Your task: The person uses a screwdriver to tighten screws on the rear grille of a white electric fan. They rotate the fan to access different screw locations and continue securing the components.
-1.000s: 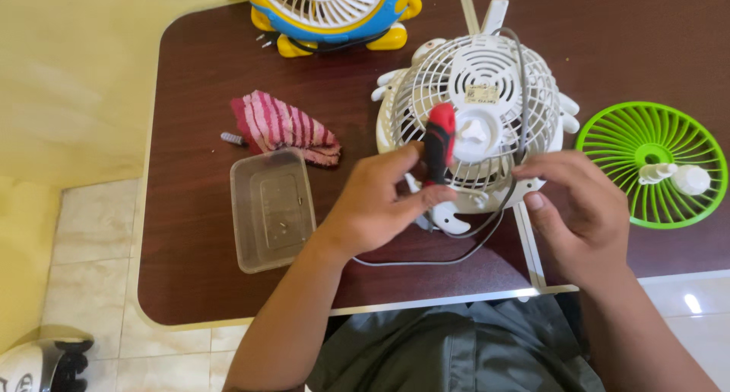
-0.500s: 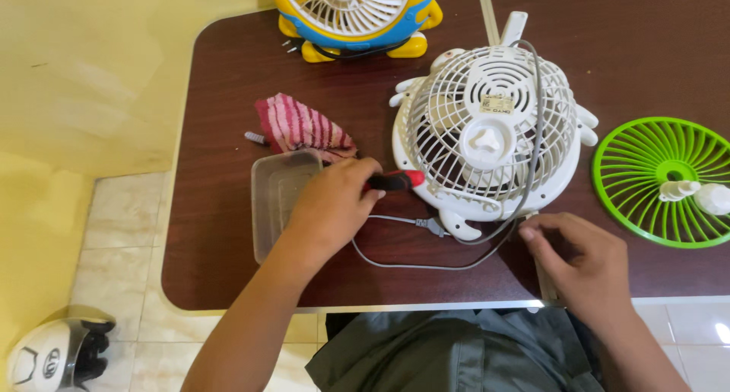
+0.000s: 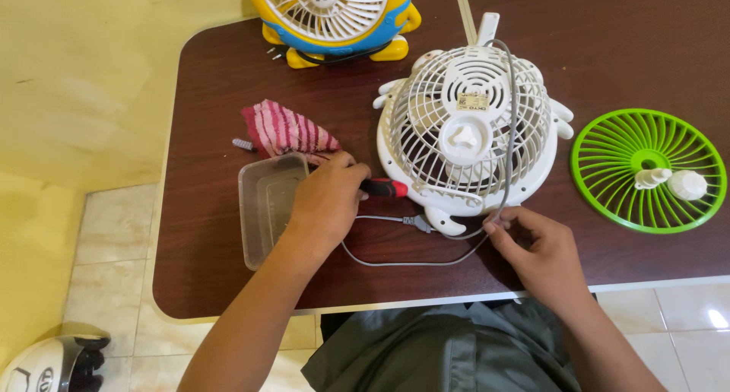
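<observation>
Hands low on the bench (image 3: 228, 285): the left hand (image 3: 327, 202) is closed around a red-and-black screwdriver (image 3: 384, 187), tip toward the white fan (image 3: 468, 130), which lies grille-up mid-bench. The right hand (image 3: 540, 251) pinches the grey cable (image 3: 426, 244) just beside the fan's lower foot. Risk here, as I read it: that cable loops across the grille and under both hands, so a tug could drag or tip the fan, and the screwdriver tip could skid off the plastic rim. Just beside the left hand sits a clear plastic tray (image 3: 266, 206), easy to knock off the edge. Behind it, a pink striped cloth (image 3: 285, 130) and a loose screw (image 3: 242, 145) that could roll. Right, a green fan grille (image 3: 646, 170) carrying white knobs (image 3: 673, 183). Farthest, a yellow-and-blue fan (image 3: 334, 12).
</observation>
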